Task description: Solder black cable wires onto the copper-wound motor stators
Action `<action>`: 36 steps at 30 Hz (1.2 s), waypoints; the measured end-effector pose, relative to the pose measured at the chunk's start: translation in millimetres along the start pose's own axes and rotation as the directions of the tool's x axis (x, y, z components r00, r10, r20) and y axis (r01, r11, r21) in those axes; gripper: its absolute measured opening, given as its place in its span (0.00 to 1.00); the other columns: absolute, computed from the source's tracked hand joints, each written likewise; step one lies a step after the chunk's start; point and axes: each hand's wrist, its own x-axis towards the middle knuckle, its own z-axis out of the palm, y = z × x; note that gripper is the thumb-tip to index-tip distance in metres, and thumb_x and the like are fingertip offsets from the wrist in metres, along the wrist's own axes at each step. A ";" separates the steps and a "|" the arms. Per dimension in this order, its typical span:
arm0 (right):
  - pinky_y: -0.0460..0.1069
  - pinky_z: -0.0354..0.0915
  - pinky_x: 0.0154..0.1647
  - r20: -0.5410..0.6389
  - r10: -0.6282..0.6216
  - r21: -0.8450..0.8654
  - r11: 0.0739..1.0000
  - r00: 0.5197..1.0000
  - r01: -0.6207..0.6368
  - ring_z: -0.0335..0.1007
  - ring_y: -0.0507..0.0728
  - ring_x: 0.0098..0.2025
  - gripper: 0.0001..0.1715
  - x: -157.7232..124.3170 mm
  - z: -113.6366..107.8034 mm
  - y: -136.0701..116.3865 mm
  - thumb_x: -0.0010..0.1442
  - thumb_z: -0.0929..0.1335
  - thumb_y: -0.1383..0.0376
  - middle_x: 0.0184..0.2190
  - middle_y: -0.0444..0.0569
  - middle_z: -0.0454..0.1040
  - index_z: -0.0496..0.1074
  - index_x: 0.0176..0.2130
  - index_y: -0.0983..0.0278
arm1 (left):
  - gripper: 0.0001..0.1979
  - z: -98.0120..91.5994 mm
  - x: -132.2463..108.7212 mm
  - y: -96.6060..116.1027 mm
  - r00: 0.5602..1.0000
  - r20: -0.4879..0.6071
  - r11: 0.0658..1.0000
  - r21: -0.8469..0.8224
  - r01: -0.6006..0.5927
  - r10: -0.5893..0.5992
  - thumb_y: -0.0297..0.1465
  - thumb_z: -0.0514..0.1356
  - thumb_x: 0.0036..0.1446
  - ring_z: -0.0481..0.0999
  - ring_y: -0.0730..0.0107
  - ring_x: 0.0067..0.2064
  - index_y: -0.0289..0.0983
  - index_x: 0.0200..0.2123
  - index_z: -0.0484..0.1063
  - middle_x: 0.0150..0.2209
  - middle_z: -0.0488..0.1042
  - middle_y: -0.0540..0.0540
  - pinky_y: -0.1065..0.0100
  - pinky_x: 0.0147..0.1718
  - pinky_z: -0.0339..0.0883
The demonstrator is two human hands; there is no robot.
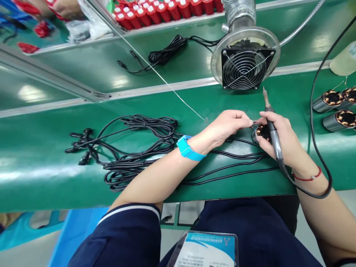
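Note:
My left hand (229,126), with a blue strap on its wrist, pinches a thin wire end just beside a motor stator (263,133). My right hand (283,139) grips a soldering iron (274,135) whose tip points up and away from me, clear of the stator. Fingers of the same hand also rest against the stator's side. Copper windings show on the stator's open face, partly covered by the fingers. Black power cords (139,144) lie bundled to the left, their loose ends running under my left forearm towards the stator.
A fume extraction fan (244,70) stands behind my hands. More stators (338,120) sit at right, near a pale bottle (345,59). Red cylinders (167,13) line the back shelf. The iron's cable loops at right, and a thin white strand (172,87) slants down to the table.

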 end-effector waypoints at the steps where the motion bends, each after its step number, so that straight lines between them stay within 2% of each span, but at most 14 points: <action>1: 0.63 0.63 0.52 0.007 -0.002 0.007 1.000 1.000 0.002 0.70 0.64 0.50 0.35 -0.5 -0.5 -0.2 0.54 0.69 0.65 0.47 0.49 0.76 0.57 0.59 0.53 | 0.10 0.3 -0.4 0.3 1.000 -0.003 1.000 0.027 -0.016 0.016 0.23 0.63 0.47 0.54 0.84 0.20 0.33 0.17 0.67 0.16 0.60 0.56 0.74 0.21 0.47; 7: 0.63 0.63 0.53 0.019 -0.006 0.058 0.998 1.000 0.005 0.69 0.65 0.52 0.35 -1.4 -3.1 0.4 0.55 0.70 0.62 0.49 0.49 0.75 0.57 0.59 0.54 | 0.04 3.1 2.4 -4.3 0.999 0.037 0.997 0.078 -0.024 0.021 0.23 0.65 0.43 0.66 0.79 0.26 0.32 0.20 0.73 0.20 0.71 0.53 0.72 0.32 0.60; 10: 0.62 0.64 0.52 0.014 -0.008 0.066 0.998 1.000 0.007 0.70 0.64 0.51 0.34 -1.7 -2.4 -0.6 0.55 0.69 0.62 0.49 0.49 0.75 0.58 0.59 0.54 | 0.03 3.4 3.2 -4.5 0.997 0.069 0.997 0.066 -0.028 0.024 0.25 0.66 0.44 0.69 0.78 0.28 0.32 0.23 0.74 0.23 0.73 0.51 0.71 0.34 0.62; 12: 0.62 0.65 0.51 0.008 -0.008 0.073 0.997 1.000 0.008 0.70 0.64 0.51 0.34 -1.8 -1.6 -1.0 0.55 0.69 0.62 0.49 0.49 0.75 0.58 0.59 0.54 | 0.06 1.5 2.2 -1.9 0.997 0.073 0.997 0.082 -0.005 -0.001 0.27 0.66 0.46 0.63 0.81 0.23 0.33 0.22 0.73 0.19 0.69 0.53 0.73 0.27 0.57; 14: 0.62 0.66 0.50 0.003 -0.007 0.080 0.997 1.000 0.006 0.71 0.64 0.50 0.34 -2.0 -0.6 -1.2 0.56 0.69 0.61 0.49 0.49 0.75 0.57 0.59 0.54 | 0.10 -1.4 0.7 1.6 0.995 0.075 0.994 0.094 0.061 -0.068 0.28 0.64 0.50 0.54 0.83 0.19 0.34 0.20 0.69 0.16 0.61 0.55 0.73 0.21 0.46; 17: 0.61 0.68 0.48 -0.041 0.015 0.084 0.996 0.999 -0.012 0.72 0.62 0.45 0.35 -2.7 1.3 -1.8 0.55 0.70 0.62 0.46 0.49 0.74 0.56 0.59 0.54 | 0.11 -4.4 -0.5 4.3 0.992 0.059 0.990 0.092 0.107 -0.113 0.25 0.60 0.50 0.49 0.83 0.17 0.34 0.18 0.66 0.15 0.56 0.55 0.72 0.19 0.37; 22: 0.57 0.70 0.45 -0.157 0.072 0.094 0.994 0.985 -0.058 0.73 0.59 0.40 0.31 -3.1 6.3 -5.1 0.56 0.69 0.63 0.38 0.46 0.75 0.59 0.56 0.53 | 0.04 -2.4 2.0 0.1 0.997 0.004 0.995 0.065 0.076 -0.077 0.22 0.58 0.43 0.50 0.84 0.18 0.33 0.19 0.68 0.17 0.60 0.55 0.73 0.19 0.37; 26: 0.55 0.71 0.43 -0.163 0.173 0.189 0.972 0.971 -0.142 0.74 0.57 0.40 0.25 -1.1 12.1 -7.6 0.59 0.67 0.63 0.42 0.46 0.77 0.60 0.55 0.53 | 0.03 -3.0 2.9 -1.6 0.998 0.022 0.997 0.058 0.060 -0.061 0.23 0.58 0.43 0.50 0.84 0.18 0.33 0.21 0.70 0.17 0.59 0.55 0.73 0.19 0.37; 31: 0.53 0.70 0.40 -0.137 0.237 0.197 0.958 0.962 -0.208 0.75 0.56 0.34 0.20 3.2 18.0 -7.7 0.60 0.66 0.64 0.33 0.42 0.78 0.62 0.52 0.53 | 0.08 -6.2 1.0 0.0 0.989 0.092 0.986 0.131 0.104 -0.116 0.25 0.58 0.46 0.47 0.84 0.17 0.33 0.18 0.69 0.14 0.54 0.55 0.72 0.19 0.35; 36: 0.48 0.68 0.29 -0.218 0.321 0.238 0.933 0.921 -0.269 0.71 0.52 0.24 0.19 5.9 21.2 -11.6 0.58 0.67 0.65 0.27 0.39 0.76 0.64 0.49 0.54 | 0.05 -1.9 2.9 -4.4 0.999 0.024 0.995 0.091 0.038 -0.040 0.23 0.58 0.43 0.49 0.83 0.18 0.34 0.18 0.66 0.15 0.56 0.56 0.72 0.19 0.36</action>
